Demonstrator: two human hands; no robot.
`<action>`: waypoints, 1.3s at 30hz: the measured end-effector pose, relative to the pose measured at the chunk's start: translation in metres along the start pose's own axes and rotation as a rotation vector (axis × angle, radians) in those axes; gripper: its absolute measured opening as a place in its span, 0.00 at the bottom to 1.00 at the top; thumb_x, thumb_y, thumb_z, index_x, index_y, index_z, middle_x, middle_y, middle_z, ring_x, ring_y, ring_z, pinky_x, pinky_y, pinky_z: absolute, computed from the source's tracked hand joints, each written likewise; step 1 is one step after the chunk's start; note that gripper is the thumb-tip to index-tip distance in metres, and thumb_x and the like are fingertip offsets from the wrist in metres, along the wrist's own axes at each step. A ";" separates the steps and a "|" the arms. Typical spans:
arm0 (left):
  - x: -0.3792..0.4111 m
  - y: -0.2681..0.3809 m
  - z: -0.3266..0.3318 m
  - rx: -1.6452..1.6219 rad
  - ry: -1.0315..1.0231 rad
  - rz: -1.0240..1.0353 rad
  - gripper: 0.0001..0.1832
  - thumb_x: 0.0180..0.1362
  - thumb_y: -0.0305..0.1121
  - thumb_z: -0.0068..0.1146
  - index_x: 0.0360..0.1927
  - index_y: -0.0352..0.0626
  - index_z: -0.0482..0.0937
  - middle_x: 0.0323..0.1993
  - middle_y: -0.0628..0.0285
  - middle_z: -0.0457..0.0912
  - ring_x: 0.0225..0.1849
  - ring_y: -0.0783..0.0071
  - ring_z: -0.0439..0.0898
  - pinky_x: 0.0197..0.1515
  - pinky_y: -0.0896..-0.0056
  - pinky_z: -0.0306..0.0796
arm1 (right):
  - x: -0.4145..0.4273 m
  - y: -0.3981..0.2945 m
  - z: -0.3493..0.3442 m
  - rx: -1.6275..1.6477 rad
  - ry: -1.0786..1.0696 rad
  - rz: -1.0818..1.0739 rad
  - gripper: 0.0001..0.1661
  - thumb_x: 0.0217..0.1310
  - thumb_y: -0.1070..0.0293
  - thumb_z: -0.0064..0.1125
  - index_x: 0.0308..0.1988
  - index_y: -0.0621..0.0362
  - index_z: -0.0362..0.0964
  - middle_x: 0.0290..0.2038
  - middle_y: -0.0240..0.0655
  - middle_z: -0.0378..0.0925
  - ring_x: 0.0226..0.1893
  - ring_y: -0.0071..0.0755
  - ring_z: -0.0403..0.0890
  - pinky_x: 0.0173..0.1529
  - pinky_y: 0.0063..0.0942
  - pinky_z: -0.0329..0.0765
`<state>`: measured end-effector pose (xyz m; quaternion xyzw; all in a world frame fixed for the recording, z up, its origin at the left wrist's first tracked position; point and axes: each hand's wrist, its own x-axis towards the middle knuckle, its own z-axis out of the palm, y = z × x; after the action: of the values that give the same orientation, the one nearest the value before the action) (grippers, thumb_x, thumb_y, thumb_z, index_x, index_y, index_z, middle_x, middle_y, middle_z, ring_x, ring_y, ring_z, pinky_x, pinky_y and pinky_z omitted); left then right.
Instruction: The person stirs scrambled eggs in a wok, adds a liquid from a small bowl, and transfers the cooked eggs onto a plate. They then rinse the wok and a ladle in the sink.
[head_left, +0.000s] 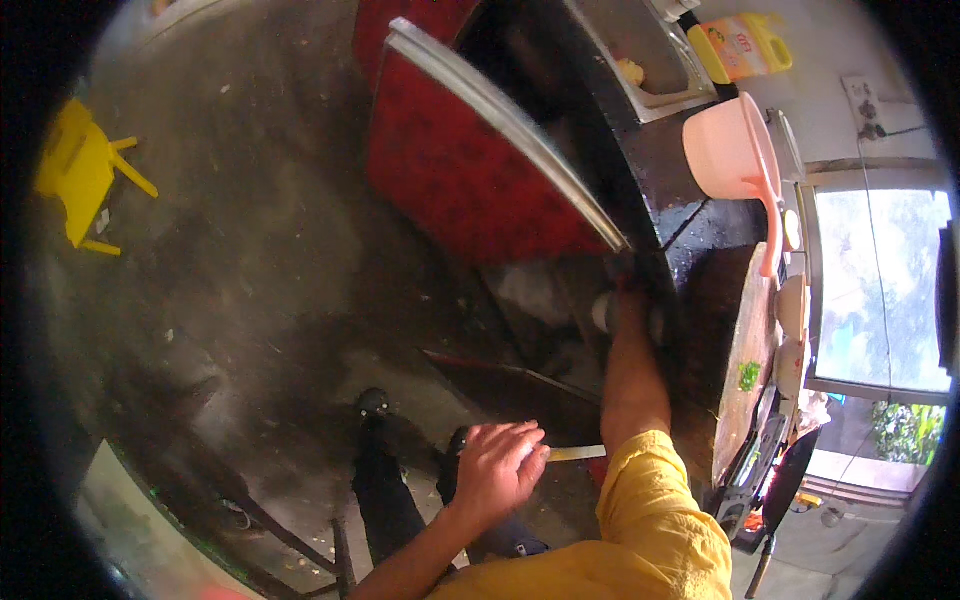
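Note:
My left hand is curled over the end of a pale, sunlit metal strip. A bit of red panel shows below it, so it looks like the top edge of a cabinet door. My right arm reaches into the dark opening of a low cabinet under the counter. Of my right hand little is visible in the shadow, and its fingers cannot be made out. Beside that forearm is a whitish round object. A red cabinet door with a silver metal edge stands swung out ahead. Another dark door panel lies nearer me.
On the counter are a pink plastic dipper, a wooden cutting board with chopped greens, and bowls. A sink and a yellow jug are beyond. A wok sits at right, a yellow stool at left.

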<state>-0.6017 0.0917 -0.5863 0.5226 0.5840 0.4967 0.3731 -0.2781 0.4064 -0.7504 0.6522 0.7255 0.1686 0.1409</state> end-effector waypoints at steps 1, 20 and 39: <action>0.001 0.001 0.001 -0.004 -0.004 -0.003 0.11 0.56 0.32 0.60 0.42 0.43 0.81 0.44 0.59 0.84 0.45 0.62 0.81 0.49 0.59 0.68 | -0.003 -0.007 -0.003 0.035 0.005 0.044 0.17 0.66 0.66 0.48 0.53 0.50 0.74 0.50 0.45 0.77 0.46 0.44 0.80 0.51 0.43 0.77; 0.001 0.063 -0.058 0.268 -0.354 -0.334 0.25 0.62 0.36 0.49 0.62 0.36 0.67 0.60 0.44 0.71 0.61 0.48 0.71 0.62 0.55 0.66 | -0.163 -0.146 -0.288 2.113 -0.677 1.364 0.19 0.66 0.73 0.39 0.55 0.68 0.58 0.37 0.51 0.73 0.28 0.48 0.79 0.31 0.47 0.83; 0.007 0.226 -0.113 -0.414 -0.129 -0.443 0.27 0.73 0.48 0.34 0.47 0.34 0.78 0.21 0.60 0.83 0.17 0.81 0.76 0.21 0.83 0.66 | -0.223 0.053 -0.496 2.209 -0.372 0.331 0.16 0.61 0.71 0.48 0.46 0.71 0.65 0.29 0.42 0.76 0.17 0.27 0.76 0.19 0.24 0.76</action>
<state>-0.6569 0.0680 -0.3411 0.3259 0.5451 0.4775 0.6071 -0.4168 0.1596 -0.2830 0.5224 0.3495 -0.6476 -0.4308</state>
